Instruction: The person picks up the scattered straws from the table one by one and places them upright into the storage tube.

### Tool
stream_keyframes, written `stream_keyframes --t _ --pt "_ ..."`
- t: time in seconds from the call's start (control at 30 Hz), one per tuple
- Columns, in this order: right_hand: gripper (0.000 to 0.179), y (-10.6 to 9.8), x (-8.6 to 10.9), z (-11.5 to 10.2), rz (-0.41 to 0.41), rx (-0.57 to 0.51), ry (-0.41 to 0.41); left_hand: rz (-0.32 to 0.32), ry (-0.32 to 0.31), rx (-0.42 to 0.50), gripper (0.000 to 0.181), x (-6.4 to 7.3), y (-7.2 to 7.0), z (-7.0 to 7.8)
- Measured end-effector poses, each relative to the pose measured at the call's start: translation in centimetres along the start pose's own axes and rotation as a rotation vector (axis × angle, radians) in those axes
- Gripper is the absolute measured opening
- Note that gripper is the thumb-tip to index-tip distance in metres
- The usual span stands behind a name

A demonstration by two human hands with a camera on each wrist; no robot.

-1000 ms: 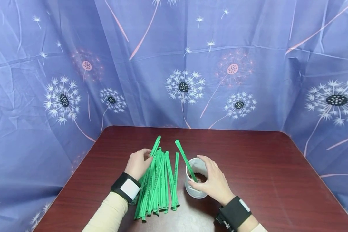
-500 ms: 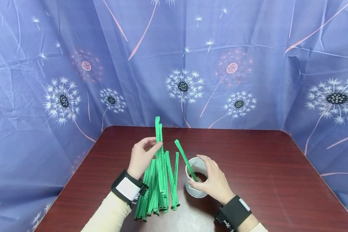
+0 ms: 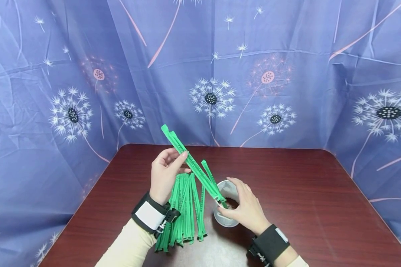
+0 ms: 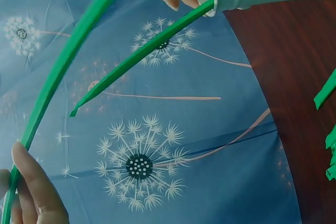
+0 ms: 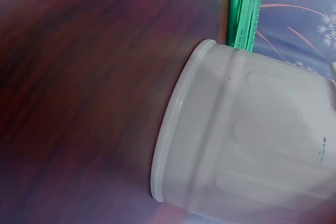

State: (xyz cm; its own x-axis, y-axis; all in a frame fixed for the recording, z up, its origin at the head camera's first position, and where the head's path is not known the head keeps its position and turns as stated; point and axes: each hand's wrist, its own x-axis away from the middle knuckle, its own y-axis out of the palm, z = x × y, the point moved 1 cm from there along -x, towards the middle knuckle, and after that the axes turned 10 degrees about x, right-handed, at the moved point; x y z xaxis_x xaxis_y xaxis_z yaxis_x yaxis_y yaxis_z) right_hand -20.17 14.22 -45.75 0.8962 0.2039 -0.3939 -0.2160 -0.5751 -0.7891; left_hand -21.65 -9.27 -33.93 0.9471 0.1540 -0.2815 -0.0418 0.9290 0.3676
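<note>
In the head view my left hand [image 3: 165, 174] pinches a pair of green wrapped straws [image 3: 194, 165] between thumb and fingers. They slant down to the right, and their lower ends overlap the near left of the white cup's mouth; whether they are inside is unclear. My right hand [image 3: 248, 209] grips the upright white cup [image 3: 223, 221] by its rim from the right. Another green straw [image 3: 208, 170] leans in the cup, sticking out up and left, also visible in the left wrist view [image 4: 142, 53]. Something dark brown [image 3: 232, 203] lies at the cup's bottom. The right wrist view shows the cup's side [image 5: 241, 129].
A pile of green wrapped straws [image 3: 183, 211] lies left of the cup, partly under my left forearm. All stand on a reddish-brown wooden table [image 3: 304, 193]. A blue dandelion-print curtain [image 3: 173, 92] hangs behind the table and along its sides.
My left hand has lifted the straws off the pile, then tilted them so their lower ends swing right to the cup. The right hand and cup have stayed put.
</note>
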Motion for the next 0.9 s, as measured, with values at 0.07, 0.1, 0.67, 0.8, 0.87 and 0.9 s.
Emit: stream_keyframes --t 0.07,0.1,0.67,0.8,0.87,0.9 --pt "0.091 0.0 0.0 0.0 -0.003 0.000 0.000 -0.008 0.008 0.019 0.015 0.1 0.1 -0.1" --pt "0.091 0.0 0.0 0.0 -0.003 0.001 -0.001 -0.013 0.009 0.023 0.015 0.1 0.2 -0.2" --pt "0.092 0.1 0.0 0.2 -0.013 0.000 0.006 -0.022 -0.027 -0.201 0.017 0.0 -0.4 -2.6" --pt "0.092 0.1 -0.1 0.2 -0.016 0.007 0.006 -0.028 -0.026 -0.263 0.019 0.1 -0.2 -3.0" --pt "0.092 0.1 -0.1 0.2 -0.016 0.012 0.005 -0.040 -0.021 -0.313 0.019 0.2 -0.1 -3.2" --pt "0.092 0.0 -0.1 0.2 -0.016 0.013 0.005 -0.050 -0.017 -0.345 0.018 0.2 0.0 -3.4"
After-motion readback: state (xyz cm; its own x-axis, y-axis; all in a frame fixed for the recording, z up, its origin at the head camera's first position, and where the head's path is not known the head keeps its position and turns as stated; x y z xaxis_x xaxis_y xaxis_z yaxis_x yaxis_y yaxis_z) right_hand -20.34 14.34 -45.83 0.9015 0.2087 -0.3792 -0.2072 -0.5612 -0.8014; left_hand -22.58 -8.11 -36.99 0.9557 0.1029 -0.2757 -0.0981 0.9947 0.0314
